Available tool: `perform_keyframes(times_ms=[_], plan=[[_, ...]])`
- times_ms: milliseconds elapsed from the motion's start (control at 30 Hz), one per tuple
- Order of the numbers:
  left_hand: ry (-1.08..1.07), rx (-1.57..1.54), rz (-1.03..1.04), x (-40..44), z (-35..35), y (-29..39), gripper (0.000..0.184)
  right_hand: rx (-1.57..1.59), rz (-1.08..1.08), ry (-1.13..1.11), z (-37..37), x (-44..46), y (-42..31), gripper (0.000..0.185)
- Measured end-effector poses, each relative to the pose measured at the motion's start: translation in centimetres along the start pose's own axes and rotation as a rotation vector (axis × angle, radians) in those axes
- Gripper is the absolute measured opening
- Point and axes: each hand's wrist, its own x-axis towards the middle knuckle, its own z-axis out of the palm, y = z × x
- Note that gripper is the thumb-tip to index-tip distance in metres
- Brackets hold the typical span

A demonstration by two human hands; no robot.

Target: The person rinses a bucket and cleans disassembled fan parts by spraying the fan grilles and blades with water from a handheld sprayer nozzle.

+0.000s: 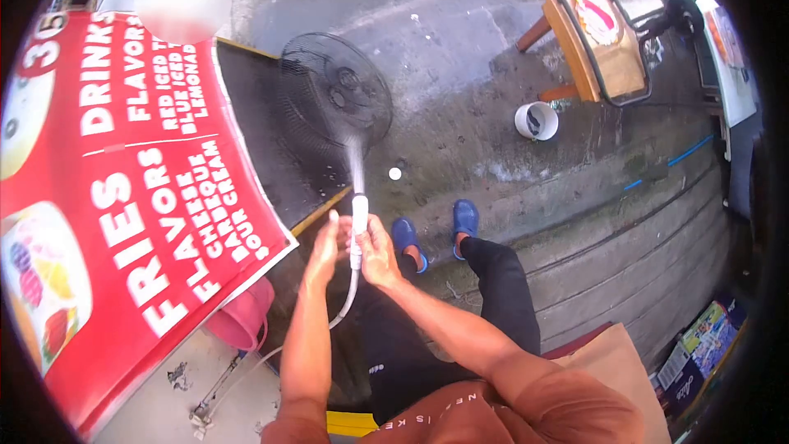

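Observation:
A white spray nozzle [360,215] on a pale hose [349,300] points away from me, and water streams from it onto a black round fan grille [337,90]. My right hand [377,253] is wrapped round the nozzle's handle. Just left of the handle is my left hand [326,247], with its fingers apart and partly behind the nozzle; it does not appear to grip anything. The grille lies at the edge of a dark panel [255,127] with a yellow rim.
A red menu banner [123,197] covers the left side, with a pink bucket [244,316] under its edge. On the wet floor are a white bucket [536,121] and a wooden stool [571,49]. Blue clogs [466,220] are on my feet. A printed box [694,353] is at lower right.

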Motion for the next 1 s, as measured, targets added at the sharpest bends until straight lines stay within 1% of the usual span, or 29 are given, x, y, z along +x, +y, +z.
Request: perform_keyframes(times_ms=[33,67,133,167,200,233,267,300,367,400,433,467,533,600,633,667,700,733,767,800,867,900,967,1000], plan=[[0.002,0.005,-0.008,-3.0,0.5,0.4,0.07,-0.12,0.022,0.085,0.3,-0.4,0.0,0.03],[0.004,0.006,-0.016,-5.8,1.4,0.9,0.072,-0.251,-0.037,0.143,0.4,-0.5,-0.1,0.03],[-0.097,0.038,0.075,-10.0,2.5,1.7,0.072,-0.344,0.037,0.14,0.3,-0.7,-0.9,0.025],[-0.188,0.157,0.188,-8.2,0.9,-1.9,0.07,-0.364,0.115,0.14,0.7,-1.4,-2.6,0.025],[-0.074,0.288,0.171,-11.5,3.2,1.2,0.067,-0.392,0.096,0.124,0.9,-1.7,-3.3,0.026],[0.023,0.27,0.31,-10.8,4.0,-0.5,0.064,-0.424,0.078,0.108,0.8,-1.8,-3.6,0.026],[0.096,0.284,0.381,-10.3,4.3,-2.1,0.061,-0.458,0.062,0.091,0.5,-2.0,-3.8,0.027],[0.171,0.301,0.449,-10.9,5.2,-1.8,0.059,-0.447,0.172,0.034,1.0,-3.0,-7.2,0.033],[0.262,0.414,0.453,-12.0,6.1,-1.3,0.055,-0.443,0.173,-0.067,-0.4,-2.7,-8.1,0.036],[0.284,0.422,0.434,-13.1,6.9,-0.6,0.053,-0.439,0.173,-0.117,-1.1,-2.2,-8.0,0.037],[0.308,0.431,0.417,-14.2,7.8,0.2,0.052,-0.47,-0.023,0.04,-1.7,-1.9,-7.2,0.041],[0.331,0.442,0.394,-14.9,8.6,0.5,0.051,-0.421,0.035,0.054,-5.1,1.4,-2.8,0.042],[0.331,0.478,0.483,-15.8,10.1,0.3,0.048,-0.16,0.31,0.279,-4.5,0.7,-11.1,0.042],[0.307,0.458,0.53,-16.5,11.5,-0.1,0.048,0.061,0.292,0.227,-6.7,3.8,-11.7,0.039],[0.259,0.411,0.492,-17.9,12.3,0.8,0.047,0.123,0.305,0.19,-8.1,5.8,-11.1,0.039],[0.286,0.457,0.504,-17.7,12.8,0.1,0.045,0.183,0.322,0.151,-9.4,8.0,-10.2,0.04],[0.261,0.438,0.526,-17.8,13.3,-0.4,0.044,0.111,0.353,0.132,-10.8,10.0,-9.5,0.034],[0.239,0.417,0.548,-18.3,13.8,-0.3,0.044,0.096,0.29,0.206,-10.3,10.6,-9.8,0.025],[0.21,0.402,0.528,-18.8,14.1,-0.1,0.041,0.0,0.28,0.171,-10.4,10.9,-10.4,0.023],[0.27,0.419,0.58,-18.8,14.5,-0.3,0.04,-0.096,0.269,0.131,-10.8,11.0,-10.9,0.021],[0.404,0.454,0.684,-18.3,15.0,-0.8,0.038,-0.142,0.165,0.266,-10.7,10.4,-11.1,0.023],[0.438,0.429,0.7,-17.5,15.1,-1.2,0.036,-0.185,0.126,0.226,-12.2,10.3,-9.5,0.033],[0.533,0.41,0.708,-16.3,15.3,-1.4,0.035,-0.114,0.253,0.333,-9.9,5.9,-10.8,0.048],[0.599,0.396,0.709,-15.9,15.3,-1.4,0.035,-0.138,0.37,0.232,-9.0,2.7,-12.3,0.063]])
